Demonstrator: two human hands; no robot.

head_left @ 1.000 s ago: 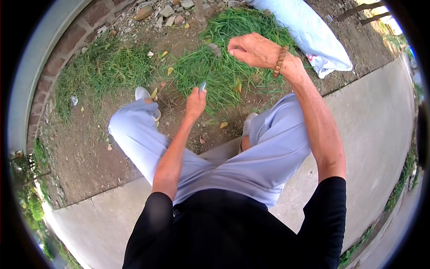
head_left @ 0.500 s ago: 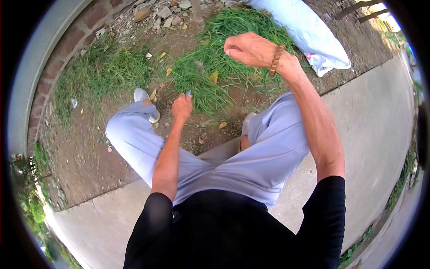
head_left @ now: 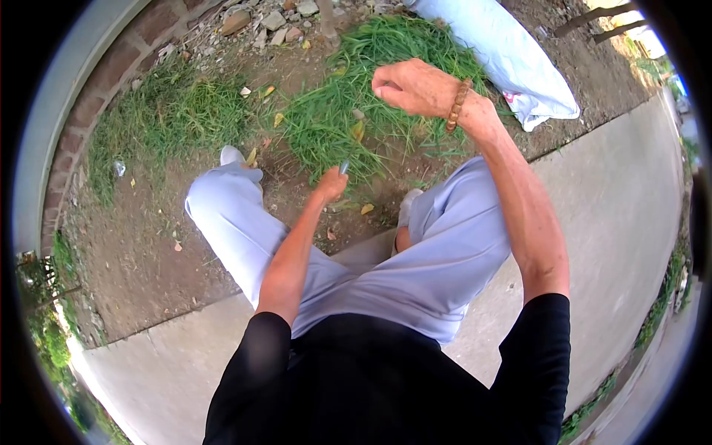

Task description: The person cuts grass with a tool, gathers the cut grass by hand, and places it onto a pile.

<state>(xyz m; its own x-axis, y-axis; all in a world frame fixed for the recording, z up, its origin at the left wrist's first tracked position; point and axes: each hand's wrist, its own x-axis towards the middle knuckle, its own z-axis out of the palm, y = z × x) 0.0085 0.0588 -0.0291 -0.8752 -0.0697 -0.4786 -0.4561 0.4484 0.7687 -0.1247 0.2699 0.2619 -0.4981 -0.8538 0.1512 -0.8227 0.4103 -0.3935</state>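
My left hand (head_left: 331,185) is closed around a slim tool with a shiny grey shaft (head_left: 343,167), low over the near edge of the cut grass. A small grey patch (head_left: 359,114) shows further up against the green blades, in line with the shaft. Above the larger pile of long green grass (head_left: 319,122) hangs my right hand (head_left: 415,85), its fingers curled in; I cannot tell what is inside them. A brown beaded bracelet (head_left: 458,104) circles the right wrist. Yellow leaves (head_left: 357,131) lie on the pile.
A light-blue sack (head_left: 512,55) lies beyond my right hand. More grass (head_left: 185,111) is spread at the left, near a brick edging (head_left: 100,93). Broken stones (head_left: 278,26) lie around a thin trunk (head_left: 326,18). Concrete paving (head_left: 608,208) runs behind and to the right.
My left hand has moved right and slightly toward me with the tool, and the grey patch has shifted right too. My right hand has dropped slightly. My left knee has moved inward.
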